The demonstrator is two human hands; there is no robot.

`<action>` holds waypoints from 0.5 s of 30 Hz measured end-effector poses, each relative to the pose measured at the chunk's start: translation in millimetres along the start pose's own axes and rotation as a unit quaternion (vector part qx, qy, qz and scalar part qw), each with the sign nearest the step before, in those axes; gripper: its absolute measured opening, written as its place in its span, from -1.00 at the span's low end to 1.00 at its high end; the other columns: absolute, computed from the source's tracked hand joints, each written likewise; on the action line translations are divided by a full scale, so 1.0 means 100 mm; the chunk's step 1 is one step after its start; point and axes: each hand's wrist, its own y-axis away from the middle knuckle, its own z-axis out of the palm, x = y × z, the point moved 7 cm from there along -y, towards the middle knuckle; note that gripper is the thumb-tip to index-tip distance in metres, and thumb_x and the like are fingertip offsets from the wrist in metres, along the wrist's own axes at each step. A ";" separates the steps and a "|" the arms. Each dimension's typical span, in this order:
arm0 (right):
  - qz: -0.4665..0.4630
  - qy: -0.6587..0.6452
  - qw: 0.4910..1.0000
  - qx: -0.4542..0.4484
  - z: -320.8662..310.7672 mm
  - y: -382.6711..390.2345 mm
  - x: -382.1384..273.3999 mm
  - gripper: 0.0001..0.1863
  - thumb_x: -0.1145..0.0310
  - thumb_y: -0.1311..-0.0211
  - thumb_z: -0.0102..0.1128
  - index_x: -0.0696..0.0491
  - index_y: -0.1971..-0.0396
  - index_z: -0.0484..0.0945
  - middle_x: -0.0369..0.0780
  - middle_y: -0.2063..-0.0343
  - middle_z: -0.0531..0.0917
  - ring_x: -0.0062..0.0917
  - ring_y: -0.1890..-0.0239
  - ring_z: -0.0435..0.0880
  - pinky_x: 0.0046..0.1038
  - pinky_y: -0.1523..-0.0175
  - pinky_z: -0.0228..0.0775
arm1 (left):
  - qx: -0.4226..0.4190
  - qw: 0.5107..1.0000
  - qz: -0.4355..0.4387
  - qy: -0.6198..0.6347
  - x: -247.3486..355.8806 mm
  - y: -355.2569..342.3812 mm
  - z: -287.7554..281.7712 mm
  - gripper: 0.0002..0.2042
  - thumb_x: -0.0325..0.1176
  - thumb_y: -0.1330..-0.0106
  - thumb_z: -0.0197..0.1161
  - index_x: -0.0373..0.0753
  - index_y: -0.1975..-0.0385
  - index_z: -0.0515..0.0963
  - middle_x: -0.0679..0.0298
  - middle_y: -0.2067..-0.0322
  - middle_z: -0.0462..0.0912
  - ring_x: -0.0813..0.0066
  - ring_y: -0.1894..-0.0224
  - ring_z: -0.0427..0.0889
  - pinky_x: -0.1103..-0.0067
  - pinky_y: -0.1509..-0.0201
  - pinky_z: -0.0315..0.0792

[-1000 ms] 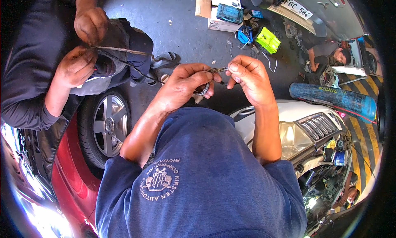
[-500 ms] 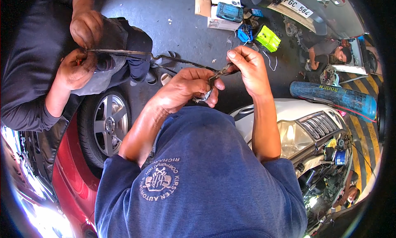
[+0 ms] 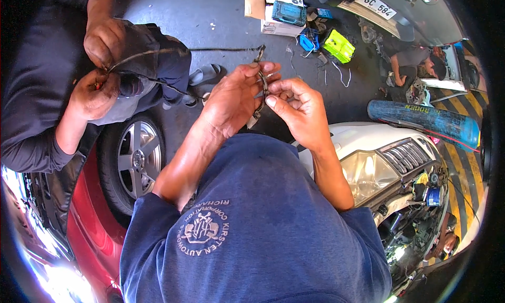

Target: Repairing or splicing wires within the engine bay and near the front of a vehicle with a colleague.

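A dark, frayed-looking bundle of wires (image 3: 263,83) lies across the fingers of my left hand (image 3: 227,104), palm turned up and fingers curled around it. Close by on the right, my right hand (image 3: 299,107) pinches the same bundle between thumb and fingers. From the bundle's upper end a thin dark wire (image 3: 221,49) runs left to a co-worker's hands (image 3: 100,66), which grip it together with a second strand. A pale piece hangs at the bundle's lower end, partly hidden by my hands.
Left stand a wheel (image 3: 138,158) and a red car body (image 3: 92,213). A white car front (image 3: 363,140) is at right, beside a blue cylinder (image 3: 423,125). Beyond are a cardboard box (image 3: 268,27), a bright green case (image 3: 339,45) and a crouching person (image 3: 415,64).
My right hand has come down and left, closer to my left hand. My left palm has turned up, and the bundle now stands more upright. The wire toward the co-worker has spread into separate strands.
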 end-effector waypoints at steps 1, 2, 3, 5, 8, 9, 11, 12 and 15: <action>-0.002 -0.017 1.000 0.005 0.00 -0.02 0.01 -0.84 0.60 -0.22 0.25 0.19 0.20 0.56 -0.34 0.34 0.61 -0.77 0.32 0.53 -0.66 0.17 0.42 | -0.003 1.000 -0.004 0.014 -0.01 0.00 0.01 -0.66 -0.11 -0.43 -0.04 -0.20 0.02 0.47 0.14 -0.21 0.43 0.25 -0.25 0.39 0.34 -0.34 0.21; -0.006 -0.016 1.000 0.008 0.01 -0.05 0.02 -0.85 0.56 -0.20 0.27 0.18 0.22 0.57 -0.33 0.37 0.61 -0.75 0.37 0.52 -0.64 0.23 0.41 | -0.008 1.000 -0.008 0.028 -0.01 0.00 0.01 -0.66 -0.11 -0.43 -0.05 -0.20 0.02 0.47 0.13 -0.21 0.43 0.24 -0.24 0.39 0.35 -0.34 0.21; -0.009 -0.016 1.000 0.011 0.01 -0.07 0.02 -0.86 0.53 -0.19 0.30 0.17 0.25 0.59 -0.32 0.40 0.62 -0.74 0.41 0.52 -0.63 0.29 0.39 | -0.009 0.999 -0.010 0.031 -0.01 0.00 0.02 -0.65 -0.11 -0.43 -0.05 -0.21 0.00 0.46 0.13 -0.22 0.42 0.25 -0.24 0.39 0.35 -0.34 0.21; -0.004 -0.004 1.000 0.014 0.01 -0.08 0.03 -0.87 0.51 -0.17 0.31 0.16 0.29 0.59 -0.32 0.45 0.62 -0.73 0.46 0.51 -0.61 0.35 0.36 | -0.013 0.999 -0.017 0.040 -0.02 0.00 0.03 -0.63 -0.11 -0.43 -0.05 -0.23 -0.03 0.45 0.13 -0.22 0.42 0.26 -0.23 0.40 0.36 -0.35 0.21; 0.016 0.006 1.000 0.003 0.01 -0.09 0.04 -0.91 0.54 -0.18 0.27 0.16 0.31 0.59 -0.34 0.48 0.62 -0.73 0.48 0.50 -0.61 0.36 0.36 | 0.000 1.000 -0.017 0.025 -0.01 0.01 0.00 -0.57 -0.11 -0.42 -0.04 -0.28 -0.13 0.40 0.11 -0.24 0.40 0.24 -0.25 0.39 0.35 -0.36 0.19; 0.024 -0.007 1.000 -0.006 0.01 -0.10 0.05 -0.92 0.54 -0.19 0.25 0.16 0.31 0.58 -0.34 0.49 0.61 -0.74 0.49 0.50 -0.61 0.37 0.36 | 0.003 0.999 -0.019 0.026 -0.01 0.02 0.00 -0.56 -0.13 -0.41 -0.01 -0.31 -0.14 0.40 0.09 -0.22 0.42 0.25 -0.23 0.41 0.36 -0.34 0.22; 0.048 -0.057 0.997 -0.017 0.00 -0.12 0.07 -0.94 0.52 -0.23 0.21 0.17 0.32 0.58 -0.34 0.49 0.61 -0.75 0.52 0.50 -0.62 0.40 0.40 | -0.003 0.999 -0.019 0.028 -0.02 0.04 0.01 -0.55 -0.18 -0.39 0.03 -0.35 -0.16 0.41 0.07 -0.18 0.47 0.26 -0.19 0.47 0.37 -0.31 0.28; 0.064 -0.095 0.993 -0.019 0.00 -0.13 0.09 -0.93 0.49 -0.25 0.19 0.17 0.31 0.57 -0.34 0.50 0.60 -0.75 0.53 0.50 -0.62 0.42 0.43 | 0.003 0.999 0.002 -0.034 0.00 0.05 0.00 -0.57 -0.23 -0.38 0.05 -0.38 -0.14 0.42 0.07 -0.14 0.50 0.28 -0.15 0.50 0.40 -0.27 0.33; 0.084 -0.193 0.978 -0.009 -0.01 -0.13 0.12 -0.91 0.48 -0.28 0.15 0.18 0.32 0.57 -0.31 0.50 0.60 -0.73 0.55 0.53 -0.58 0.44 0.53 | 0.057 0.976 0.082 -0.192 0.09 0.12 -0.02 -0.71 -0.44 -0.33 0.17 -0.46 0.02 0.53 0.22 0.22 0.64 0.61 0.18 0.57 0.66 0.05 0.43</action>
